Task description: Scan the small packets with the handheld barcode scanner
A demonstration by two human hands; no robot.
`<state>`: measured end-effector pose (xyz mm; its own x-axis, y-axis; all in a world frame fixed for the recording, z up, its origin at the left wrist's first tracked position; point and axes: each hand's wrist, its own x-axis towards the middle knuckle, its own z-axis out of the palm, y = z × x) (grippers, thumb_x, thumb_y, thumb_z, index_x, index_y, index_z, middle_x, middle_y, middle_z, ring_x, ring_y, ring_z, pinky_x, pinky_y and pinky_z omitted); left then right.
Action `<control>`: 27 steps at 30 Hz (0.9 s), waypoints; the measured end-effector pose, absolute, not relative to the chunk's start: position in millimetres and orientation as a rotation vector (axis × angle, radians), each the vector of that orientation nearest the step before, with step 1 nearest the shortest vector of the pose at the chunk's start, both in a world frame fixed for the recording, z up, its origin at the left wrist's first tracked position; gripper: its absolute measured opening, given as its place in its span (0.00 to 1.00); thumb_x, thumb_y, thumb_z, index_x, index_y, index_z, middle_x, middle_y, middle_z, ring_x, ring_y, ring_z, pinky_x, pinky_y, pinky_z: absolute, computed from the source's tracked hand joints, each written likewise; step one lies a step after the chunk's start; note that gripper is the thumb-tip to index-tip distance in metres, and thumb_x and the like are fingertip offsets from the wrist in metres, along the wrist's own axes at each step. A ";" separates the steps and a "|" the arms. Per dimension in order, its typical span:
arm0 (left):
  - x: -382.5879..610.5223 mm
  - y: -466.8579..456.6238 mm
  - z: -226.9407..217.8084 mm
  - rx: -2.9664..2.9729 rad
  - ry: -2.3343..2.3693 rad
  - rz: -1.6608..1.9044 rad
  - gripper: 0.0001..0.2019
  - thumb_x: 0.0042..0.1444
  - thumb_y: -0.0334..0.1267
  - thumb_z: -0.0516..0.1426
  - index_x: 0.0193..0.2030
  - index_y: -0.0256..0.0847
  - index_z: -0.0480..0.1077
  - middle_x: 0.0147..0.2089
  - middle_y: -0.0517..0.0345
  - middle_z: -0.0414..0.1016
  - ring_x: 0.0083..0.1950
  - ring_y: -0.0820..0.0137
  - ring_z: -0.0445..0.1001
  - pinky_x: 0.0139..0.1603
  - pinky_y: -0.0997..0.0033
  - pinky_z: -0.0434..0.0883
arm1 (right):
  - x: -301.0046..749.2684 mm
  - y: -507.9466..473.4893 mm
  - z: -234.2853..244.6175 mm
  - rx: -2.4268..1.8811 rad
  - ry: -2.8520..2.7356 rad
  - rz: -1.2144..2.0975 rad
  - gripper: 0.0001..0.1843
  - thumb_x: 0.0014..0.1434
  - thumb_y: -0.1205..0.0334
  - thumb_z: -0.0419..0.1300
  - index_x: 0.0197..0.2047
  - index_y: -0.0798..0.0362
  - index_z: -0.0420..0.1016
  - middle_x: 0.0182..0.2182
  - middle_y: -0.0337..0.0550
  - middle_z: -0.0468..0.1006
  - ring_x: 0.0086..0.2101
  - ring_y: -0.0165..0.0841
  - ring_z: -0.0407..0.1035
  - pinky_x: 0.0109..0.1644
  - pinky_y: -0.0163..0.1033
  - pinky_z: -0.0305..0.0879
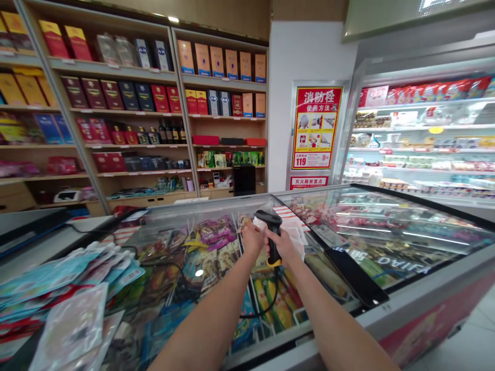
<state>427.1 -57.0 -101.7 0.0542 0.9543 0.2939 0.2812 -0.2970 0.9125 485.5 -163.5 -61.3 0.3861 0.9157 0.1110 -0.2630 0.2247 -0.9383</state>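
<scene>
Scanner (270,220): black pistol-shaped body, yellow band at the handle's foot, cord (266,305) hanging below; held upright above the freezer (425,288) glass.
Right hand (285,247): fingers wrapped round the handle.
Left hand (253,240): fingers curled against the scanner's neck.
Phone (356,278): flat on the glass, right.

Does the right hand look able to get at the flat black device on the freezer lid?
Likely yes, once freed: the right hand grips the scanner, but the flat black device lies uncovered on the freezer lid beside that forearm, nothing between.
</scene>
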 end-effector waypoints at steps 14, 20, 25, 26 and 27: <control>394.5 -17.9 -93.8 1.123 1.163 1.619 0.03 0.52 0.35 0.54 0.31 0.41 0.62 0.25 0.65 0.66 0.27 0.72 0.67 0.34 0.72 0.64 | 492.0 -170.9 -69.5 -1.207 -0.905 1.061 0.22 0.42 0.47 0.67 0.30 0.53 0.64 0.16 0.30 0.68 0.14 0.24 0.60 0.16 0.33 0.61; 395.2 -13.7 -96.0 1.055 1.193 1.652 0.03 0.53 0.36 0.54 0.31 0.41 0.62 0.26 0.64 0.66 0.28 0.71 0.68 0.37 0.70 0.65 | 493.7 -170.1 -74.2 -1.252 -0.947 1.058 0.20 0.45 0.47 0.66 0.28 0.52 0.63 0.16 0.31 0.67 0.14 0.24 0.60 0.17 0.33 0.61; 396.8 -11.8 -96.3 1.012 1.196 1.641 0.04 0.52 0.37 0.54 0.30 0.41 0.62 0.24 0.65 0.65 0.26 0.72 0.67 0.36 0.69 0.66 | 492.9 -171.6 -72.3 -1.281 -0.957 1.082 0.19 0.45 0.48 0.66 0.28 0.52 0.63 0.16 0.30 0.67 0.14 0.25 0.61 0.17 0.33 0.61; 397.1 -11.8 -96.4 1.010 1.193 1.644 0.04 0.52 0.37 0.54 0.30 0.41 0.62 0.24 0.65 0.65 0.26 0.71 0.67 0.36 0.69 0.66 | 492.6 -171.8 -71.9 -1.284 -0.960 1.087 0.20 0.45 0.48 0.66 0.28 0.52 0.63 0.16 0.30 0.67 0.14 0.25 0.61 0.17 0.33 0.61; 397.4 -11.8 -96.5 1.008 1.192 1.645 0.04 0.52 0.37 0.54 0.31 0.41 0.62 0.24 0.65 0.65 0.27 0.71 0.67 0.36 0.69 0.66 | 492.4 -172.0 -71.6 -1.287 -0.962 1.091 0.20 0.45 0.48 0.66 0.28 0.52 0.63 0.15 0.30 0.66 0.14 0.25 0.60 0.17 0.33 0.61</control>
<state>397.4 -11.8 -96.5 -0.3176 0.9398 0.1263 -0.1731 -0.1884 0.9667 492.4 -172.0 -71.6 0.2360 0.9707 -0.0455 -0.0765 -0.0281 -0.9967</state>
